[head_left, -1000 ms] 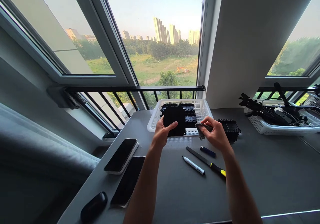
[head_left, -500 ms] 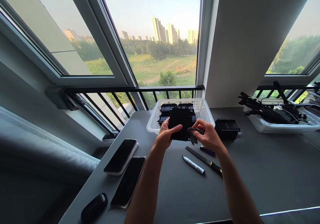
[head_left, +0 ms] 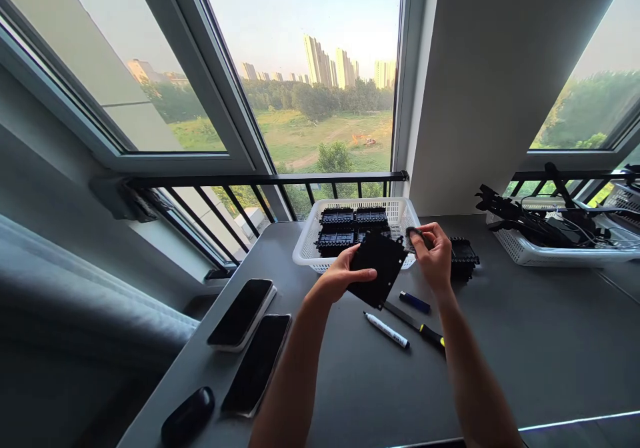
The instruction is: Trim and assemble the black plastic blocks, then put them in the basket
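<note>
The left hand [head_left: 340, 279] has the black plate [head_left: 380, 271] clamped between thumb and fingers, tilted above the table [head_left: 370, 395] at the near side of the white basket [head_left: 301, 256], while the right hand [head_left: 434, 256] pinches a dark pad [head_left: 414, 238] by the plate's far right corner; whether they touch, I cannot tell. The step in hand looks like working on the plate's edge, and any further pass there would call for a steady left grip and the pad brought squarely against the edge.
</note>
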`<action>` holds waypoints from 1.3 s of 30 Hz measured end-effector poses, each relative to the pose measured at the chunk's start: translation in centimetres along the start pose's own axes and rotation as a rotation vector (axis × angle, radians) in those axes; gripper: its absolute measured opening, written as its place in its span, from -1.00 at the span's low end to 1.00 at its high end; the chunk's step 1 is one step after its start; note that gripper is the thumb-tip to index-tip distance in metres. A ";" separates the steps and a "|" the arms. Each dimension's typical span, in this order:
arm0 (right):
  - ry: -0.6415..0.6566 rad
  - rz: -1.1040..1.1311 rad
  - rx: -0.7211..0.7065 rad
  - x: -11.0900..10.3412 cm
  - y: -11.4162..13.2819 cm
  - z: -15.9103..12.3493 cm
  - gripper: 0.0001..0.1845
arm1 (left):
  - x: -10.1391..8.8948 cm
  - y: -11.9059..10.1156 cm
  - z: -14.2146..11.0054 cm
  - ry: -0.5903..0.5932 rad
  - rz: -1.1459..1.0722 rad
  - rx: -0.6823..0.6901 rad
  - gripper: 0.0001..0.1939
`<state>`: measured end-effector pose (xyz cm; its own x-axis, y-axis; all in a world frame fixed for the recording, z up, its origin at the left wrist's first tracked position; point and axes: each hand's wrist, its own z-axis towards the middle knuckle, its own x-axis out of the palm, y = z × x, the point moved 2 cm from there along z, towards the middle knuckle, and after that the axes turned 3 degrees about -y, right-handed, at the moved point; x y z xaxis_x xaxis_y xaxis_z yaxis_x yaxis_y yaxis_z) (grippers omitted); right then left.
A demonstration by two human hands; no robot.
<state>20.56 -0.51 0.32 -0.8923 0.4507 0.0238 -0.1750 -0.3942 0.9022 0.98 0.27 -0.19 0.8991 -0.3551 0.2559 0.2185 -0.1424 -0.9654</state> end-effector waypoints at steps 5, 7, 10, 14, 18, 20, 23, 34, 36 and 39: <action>0.050 0.091 0.150 -1.6 -0.5 0.9 -0.68 | -0.6 -0.9 -0.2 -0.112 0.268 0.212 -0.52; 0.164 0.076 0.189 -1.8 -0.4 0.6 -0.70 | -1.0 -1.4 -0.4 -0.233 0.394 0.305 -0.61; 0.367 0.002 0.248 -1.0 -0.8 -1.2 -0.78 | -1.2 -1.8 -0.6 -0.317 0.471 0.403 -0.76; 0.690 -0.076 0.342 1.5 -3.2 -5.9 -0.85 | -0.5 -2.6 -0.9 -0.265 0.539 0.606 -0.82; 0.885 -0.170 0.367 3.0 -6.0 -10.2 -0.84 | -0.5 -2.9 -1.2 -0.265 0.769 0.799 -0.74; 0.856 -0.187 0.294 2.8 -6.3 -10.6 -0.84 | -0.8 -2.7 -1.2 -0.296 0.884 0.854 -0.75; 0.610 -0.073 0.267 1.6 -5.1 -8.8 -0.67 | -1.2 -2.2 -1.2 -0.334 0.989 0.909 -0.76; 0.400 0.395 0.482 0.7 -1.0 -4.8 -0.31 | -1.0 -1.7 -0.4 -0.285 0.617 0.805 -0.77; 0.302 0.417 0.458 0.6 -1.5 -4.4 -0.34 | -1.5 -1.5 -0.1 -0.237 0.392 0.640 -0.51; 0.195 0.466 0.402 0.6 -1.8 -3.5 -0.37 | -1.6 -0.8 0.5 -0.074 0.256 0.377 -0.34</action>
<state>18.88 -2.36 -2.80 -0.9032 0.1357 0.4072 0.3846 -0.1651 0.9082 -0.43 1.37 0.13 0.9638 -0.2662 0.0161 0.0965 0.2916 -0.9517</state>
